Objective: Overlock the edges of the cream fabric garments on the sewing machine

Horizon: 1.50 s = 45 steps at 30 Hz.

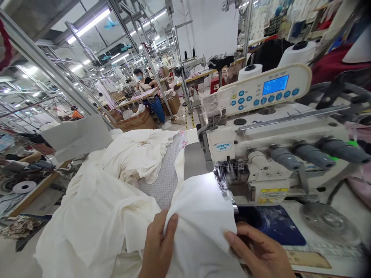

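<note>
A piece of white fabric [203, 216] runs from my hands up to the needle and presser foot area of an overlock sewing machine [269, 143]. With thumb and fingers, my left hand [160, 239] pinches a fold at the fabric's left side. My right hand [257, 247] grips the right edge between thumb and fingers, just below the presser foot [232, 200]. The machine's lamp lights the fabric near the needle. Left of my hands, a large heap of cream-white fabric [95, 200] spreads over the table.
A control panel [269, 90] with a lit blue screen tops the machine. White thread cones [298, 52] stand behind it. A dark blue pad [278, 226] lies right of my right hand. Farther back are a cardboard box [139, 119], a blue bin [158, 110] and a seated person [142, 81].
</note>
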Available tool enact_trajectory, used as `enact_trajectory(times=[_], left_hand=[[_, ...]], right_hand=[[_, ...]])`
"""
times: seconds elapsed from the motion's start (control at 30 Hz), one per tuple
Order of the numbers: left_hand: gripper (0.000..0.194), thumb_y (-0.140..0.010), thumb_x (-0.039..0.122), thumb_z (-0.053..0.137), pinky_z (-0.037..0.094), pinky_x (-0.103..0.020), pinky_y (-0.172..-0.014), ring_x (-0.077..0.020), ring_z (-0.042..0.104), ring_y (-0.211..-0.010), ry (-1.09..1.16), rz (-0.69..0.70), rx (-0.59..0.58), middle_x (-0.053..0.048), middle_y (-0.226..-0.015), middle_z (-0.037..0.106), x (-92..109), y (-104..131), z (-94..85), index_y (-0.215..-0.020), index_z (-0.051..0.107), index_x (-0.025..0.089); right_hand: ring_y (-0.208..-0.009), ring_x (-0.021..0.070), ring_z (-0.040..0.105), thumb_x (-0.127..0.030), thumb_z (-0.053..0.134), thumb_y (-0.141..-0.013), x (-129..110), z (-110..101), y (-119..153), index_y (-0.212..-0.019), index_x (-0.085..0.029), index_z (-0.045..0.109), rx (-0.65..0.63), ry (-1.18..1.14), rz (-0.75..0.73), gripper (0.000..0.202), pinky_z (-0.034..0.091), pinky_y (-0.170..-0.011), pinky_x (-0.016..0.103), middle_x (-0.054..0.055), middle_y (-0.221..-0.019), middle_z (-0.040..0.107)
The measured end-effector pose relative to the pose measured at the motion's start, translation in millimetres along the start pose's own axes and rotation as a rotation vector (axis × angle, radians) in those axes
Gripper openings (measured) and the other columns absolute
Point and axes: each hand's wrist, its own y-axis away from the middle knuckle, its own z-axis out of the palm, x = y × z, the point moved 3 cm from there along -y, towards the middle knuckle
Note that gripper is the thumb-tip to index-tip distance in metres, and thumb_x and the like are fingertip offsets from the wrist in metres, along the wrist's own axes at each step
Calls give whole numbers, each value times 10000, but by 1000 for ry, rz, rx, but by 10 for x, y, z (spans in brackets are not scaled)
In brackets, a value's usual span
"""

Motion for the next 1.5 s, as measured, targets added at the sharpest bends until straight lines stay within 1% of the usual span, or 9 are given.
enact_trajectory(times=[0.17,0.23,0.33,0.5,0.67,0.87,1.13,1.3,1.5], left_hand=[[456,-925,521,416,387,-241,-617,-150,459,-621,78,-36,-37,14,-579,493,96,-128,16,-664,547,171],[466,-921,526,417,353,-227,-572,-137,432,-602,92,-29,-50,15,-579,487,130,-195,-7,-649,532,166],[469,-913,529,424,332,-218,-549,-126,406,-600,102,-32,-72,15,-592,479,192,-284,-41,-635,512,162],[466,-900,539,443,314,-213,-540,-115,375,-594,108,-41,-108,25,-587,436,270,-403,-59,-632,492,161],[464,-891,550,448,332,-213,-552,-123,407,-616,144,-51,-124,14,-611,471,308,-526,-64,-643,492,160],[452,-883,552,457,335,-215,-561,-125,417,-628,132,-12,-143,14,-621,472,361,-687,-85,-663,503,160],[450,-871,548,476,284,-200,-508,-98,365,-574,123,63,-175,32,-595,409,506,-999,-145,-656,500,154],[457,-857,568,482,276,-192,-482,-94,375,-562,120,90,-194,27,-604,408,611,-1179,-151,-660,491,156],[478,-848,584,475,247,-191,-452,-77,342,-516,80,129,-194,42,-574,354,625,-1372,-132,-615,407,172]], right_hand=[[-669,182,524,-467,710,-753,47,3,-55,-646,-216,698,-23,-26,-15,273,445,-599,246,21,-675,601],[-737,201,571,-432,714,-759,36,11,-79,-660,-222,707,-27,-65,-39,232,472,-660,252,27,-720,618],[-767,197,596,-390,726,-755,-17,25,-104,-656,-230,716,-33,-141,-52,189,484,-676,234,30,-770,640],[-726,178,594,-393,744,-735,-94,23,-120,-637,-228,711,-12,-167,-20,194,477,-653,214,23,-757,652],[-706,189,596,-425,741,-724,-33,6,-122,-652,-220,713,16,-114,3,219,492,-645,228,25,-733,676],[-725,187,573,-452,727,-740,53,-3,-114,-670,-226,701,-11,-101,29,238,494,-647,218,14,-702,638],[-742,169,589,-407,750,-731,-15,17,-120,-653,-229,713,-7,-180,9,197,470,-685,190,6,-747,676],[-695,154,570,-406,754,-727,-6,20,-132,-645,-222,705,13,-187,7,208,457,-646,187,0,-709,660],[-642,119,521,-420,763,-712,15,25,-150,-631,-217,645,68,-210,29,248,423,-578,149,-28,-663,600]])
